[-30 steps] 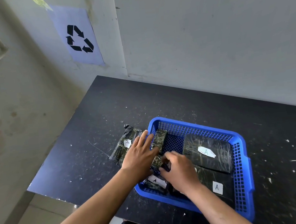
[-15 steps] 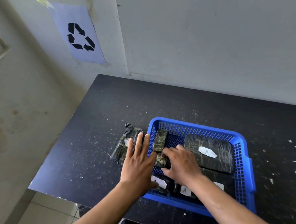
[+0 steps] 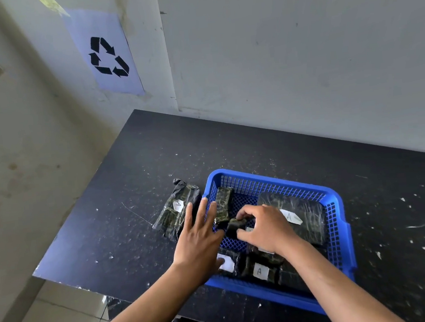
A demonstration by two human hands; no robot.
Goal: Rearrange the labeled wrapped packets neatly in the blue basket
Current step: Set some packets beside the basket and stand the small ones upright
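In the blue basket (image 3: 337, 216), the right hand (image 3: 266, 229) pinches a small packet (image 3: 236, 226) lying sideways. The left hand (image 3: 198, 240) rests flat with fingers spread wide on the basket's left edge. I think this packet needs lining up beside the long packet (image 3: 223, 204), which points away. One more packet (image 3: 177, 211) waits on the worktop (image 3: 131, 194).

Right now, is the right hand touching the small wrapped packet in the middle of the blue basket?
Touching. The head view shows the right hand with its fingers curled around the small packet over the blue basket.
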